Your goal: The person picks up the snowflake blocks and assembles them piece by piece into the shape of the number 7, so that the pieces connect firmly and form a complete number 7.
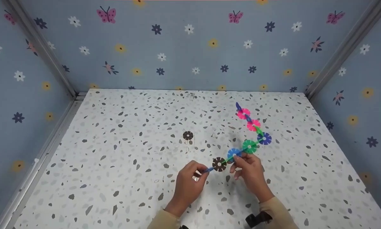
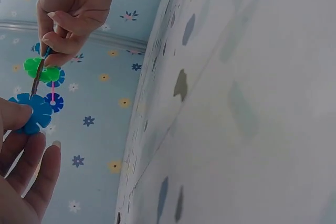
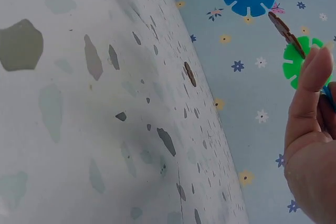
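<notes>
My left hand pinches a blue notched disc between thumb and fingers. That disc's edge is right at a brown notched disc, seen edge-on in both wrist views. Beyond the brown one comes a green disc, slotted crosswise onto it. My right hand grips the chain at a light blue disc, thumb on top. From there the chain runs up and right through another green disc, a dark blue disc and pink discs, ending in a dark blue disc edge-on.
A loose brown disc lies on the speckled white table, ahead of my left hand. Blue flowered panels stand at the back and both sides. A dark band is on the right wrist.
</notes>
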`<control>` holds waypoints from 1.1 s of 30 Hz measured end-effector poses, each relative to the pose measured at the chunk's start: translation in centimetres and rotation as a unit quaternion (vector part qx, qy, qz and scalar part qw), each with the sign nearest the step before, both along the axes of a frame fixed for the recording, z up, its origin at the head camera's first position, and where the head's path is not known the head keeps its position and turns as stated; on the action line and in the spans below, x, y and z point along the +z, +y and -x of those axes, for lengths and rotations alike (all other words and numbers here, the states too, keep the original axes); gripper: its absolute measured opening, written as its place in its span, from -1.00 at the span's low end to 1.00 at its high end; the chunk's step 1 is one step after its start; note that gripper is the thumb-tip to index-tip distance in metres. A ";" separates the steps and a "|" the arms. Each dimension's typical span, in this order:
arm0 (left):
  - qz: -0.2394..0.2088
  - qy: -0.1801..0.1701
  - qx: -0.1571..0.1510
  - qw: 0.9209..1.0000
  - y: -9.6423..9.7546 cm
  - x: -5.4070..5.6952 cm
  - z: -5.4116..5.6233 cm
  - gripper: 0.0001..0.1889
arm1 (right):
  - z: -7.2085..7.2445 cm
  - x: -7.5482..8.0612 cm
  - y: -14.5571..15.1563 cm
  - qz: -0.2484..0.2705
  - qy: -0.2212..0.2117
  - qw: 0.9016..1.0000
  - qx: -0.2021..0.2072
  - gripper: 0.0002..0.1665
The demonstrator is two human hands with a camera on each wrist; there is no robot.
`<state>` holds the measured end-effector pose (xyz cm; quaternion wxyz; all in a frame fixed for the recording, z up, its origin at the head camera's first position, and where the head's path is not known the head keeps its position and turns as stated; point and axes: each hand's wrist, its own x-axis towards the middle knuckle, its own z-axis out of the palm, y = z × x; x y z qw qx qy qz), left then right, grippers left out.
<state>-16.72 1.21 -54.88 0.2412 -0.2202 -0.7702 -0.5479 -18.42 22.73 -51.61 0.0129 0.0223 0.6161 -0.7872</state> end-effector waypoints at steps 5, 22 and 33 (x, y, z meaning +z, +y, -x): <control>-0.021 0.030 -0.001 0.999 0.6 0.1 -0.3 -0.78 | -0.2 0.3 0.1 -0.003 -0.010 1.000 0.016 -0.87; 0.013 0.119 0.044 0.992 1.8 0.6 -1.1 -0.75 | -0.5 0.6 0.6 -0.004 0.013 0.998 0.057 -0.78; 0.000 0.139 0.042 0.989 2.1 0.5 -0.9 -0.71 | -0.6 1.0 0.7 -0.037 0.014 0.996 0.074 -0.73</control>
